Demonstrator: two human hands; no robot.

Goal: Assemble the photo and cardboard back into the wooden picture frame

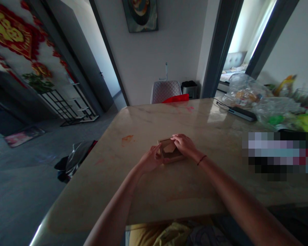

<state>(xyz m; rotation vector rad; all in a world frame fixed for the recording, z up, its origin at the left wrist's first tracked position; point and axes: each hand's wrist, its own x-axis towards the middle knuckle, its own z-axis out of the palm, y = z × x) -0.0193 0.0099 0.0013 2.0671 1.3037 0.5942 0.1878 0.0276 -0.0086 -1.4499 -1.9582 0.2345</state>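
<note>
A small, shallow wooden box (173, 159) lies on the marble-look table, in front of me. In it shows a dark brown surface with a lighter, angular patch (169, 148), too small to name. My left hand (152, 159) grips the box's left side, one finger along the rim and the thumb by the near edge. Over the right part of the box bends my right hand (184, 145), its fingertips at the far rim and its palm hiding that side. A thin dark red cord circles my right wrist.
The table (105, 191) carries orange and pink stains. At the right lie a dark oblong device (242, 113) with a cable, clear plastic bags (248, 90) and a blurred-out patch. Beyond the far edge stand a quilted chair (166, 90) and a bin (189, 89).
</note>
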